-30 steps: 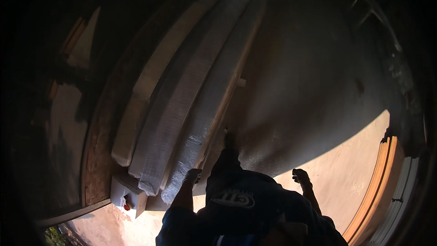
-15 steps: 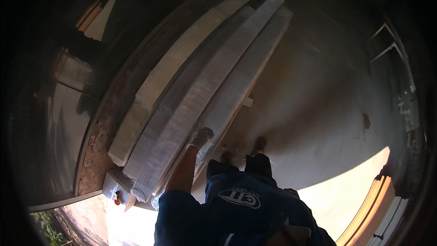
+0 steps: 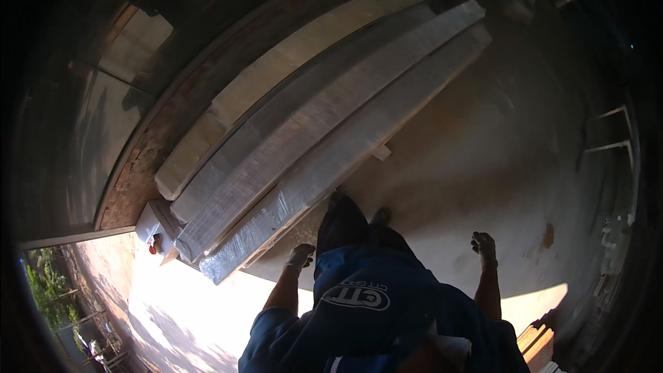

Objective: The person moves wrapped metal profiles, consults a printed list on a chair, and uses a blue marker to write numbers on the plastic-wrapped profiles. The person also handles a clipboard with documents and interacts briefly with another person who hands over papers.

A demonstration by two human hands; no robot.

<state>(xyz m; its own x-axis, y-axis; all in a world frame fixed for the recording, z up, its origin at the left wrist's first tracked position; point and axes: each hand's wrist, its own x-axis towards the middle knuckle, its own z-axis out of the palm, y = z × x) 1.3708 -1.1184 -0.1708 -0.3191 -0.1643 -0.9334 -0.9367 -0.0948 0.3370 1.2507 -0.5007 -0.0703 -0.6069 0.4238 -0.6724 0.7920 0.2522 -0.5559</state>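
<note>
My left hand (image 3: 301, 256), in a pale glove, hangs beside my left thigh with its fingers loosely curled. Nothing shows in it, and it is apart from the nearest long package (image 3: 297, 178), which is wrapped in clear plastic film. My right hand (image 3: 484, 244), gloved too, is held out over the floor on the right, its fingers curled in around no visible object. Beyond the nearest package lie another film-wrapped long package (image 3: 304, 117) and a yellowish one (image 3: 276, 65), side by side and slanting toward the far right.
A small white box (image 3: 153, 223) stands by the packages' near left ends. A short block (image 3: 382, 152) juts from under the nearest package. Concrete floor (image 3: 469, 159) stretches to the right. Wooden boards (image 3: 536, 345) lie at lower right, a pale metal frame (image 3: 611, 145) farther off.
My left hand has come off the nearest package and dropped to my side. My right hand has come into view. The packages appear turned clockwise as my view shifts.
</note>
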